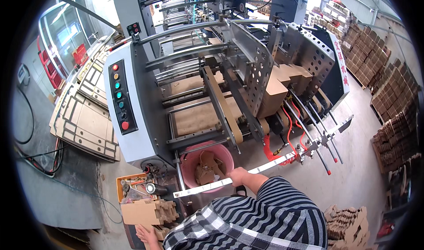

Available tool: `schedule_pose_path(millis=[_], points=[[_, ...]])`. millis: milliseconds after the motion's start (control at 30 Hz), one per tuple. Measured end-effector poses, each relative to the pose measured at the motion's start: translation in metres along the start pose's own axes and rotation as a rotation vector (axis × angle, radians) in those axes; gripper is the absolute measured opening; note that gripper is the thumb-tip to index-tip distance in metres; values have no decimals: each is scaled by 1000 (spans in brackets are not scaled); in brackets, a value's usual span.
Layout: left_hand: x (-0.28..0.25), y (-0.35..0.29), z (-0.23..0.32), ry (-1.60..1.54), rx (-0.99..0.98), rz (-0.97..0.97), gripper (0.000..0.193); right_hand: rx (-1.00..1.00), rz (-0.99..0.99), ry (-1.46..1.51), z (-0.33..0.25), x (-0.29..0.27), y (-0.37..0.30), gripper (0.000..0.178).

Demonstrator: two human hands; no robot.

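Person's right hand — fingers wrapped round white rail, pink bin left of them. Left fingers extended, unclenched — cardboard stack just beyond tips, contact unclear.

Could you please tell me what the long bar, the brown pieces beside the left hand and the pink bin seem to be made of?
The long bar looks like metal, pale and smooth, judging by its straight edge, though it may be painted. The brown pieces look like matt cardboard: thin, stacked, cut sheets. The pink bin is probably smooth plastic, given its evenly coloured, rounded wall.
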State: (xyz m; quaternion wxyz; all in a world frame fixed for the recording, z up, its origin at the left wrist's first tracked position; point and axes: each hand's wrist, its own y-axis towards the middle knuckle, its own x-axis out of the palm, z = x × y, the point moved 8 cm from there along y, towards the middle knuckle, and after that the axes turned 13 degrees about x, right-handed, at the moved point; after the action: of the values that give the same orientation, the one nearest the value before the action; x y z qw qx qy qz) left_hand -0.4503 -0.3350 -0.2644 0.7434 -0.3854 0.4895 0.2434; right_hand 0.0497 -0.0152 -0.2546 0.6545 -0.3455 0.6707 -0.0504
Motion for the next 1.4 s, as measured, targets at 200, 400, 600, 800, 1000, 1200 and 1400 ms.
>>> schedule_pose_path(millis=[200, 400, 600, 800, 1000, 1200, 1400], points=[[3, 3, -3, 8, -5, 2, 92, 12, -17, 1, 0, -1, -1, 47], [6, 2, -6, 22, 2, -6, 93, 9, -27, 3, -2, -4, -1, 47], [6, 3, -5, 11, 2, 12, 96, 10, -21, 5, 1, 0, 1, 45], [2, 0, -1, 12, -21, -7, 96, -7, -10, 16, -2, -6, -4, 40], [-2, -3, 5, -5, -17, -2, 96, -13, -22, 18, -3, -10, -8, 35], [1, -2, -3, 15, -17, 12, 95, 4, -17, 7, -2, -2, 1, 42], [1, -2, 1, 11, 14, 17, 95, 18, -13, 9, 1, 1, 2, 43]])
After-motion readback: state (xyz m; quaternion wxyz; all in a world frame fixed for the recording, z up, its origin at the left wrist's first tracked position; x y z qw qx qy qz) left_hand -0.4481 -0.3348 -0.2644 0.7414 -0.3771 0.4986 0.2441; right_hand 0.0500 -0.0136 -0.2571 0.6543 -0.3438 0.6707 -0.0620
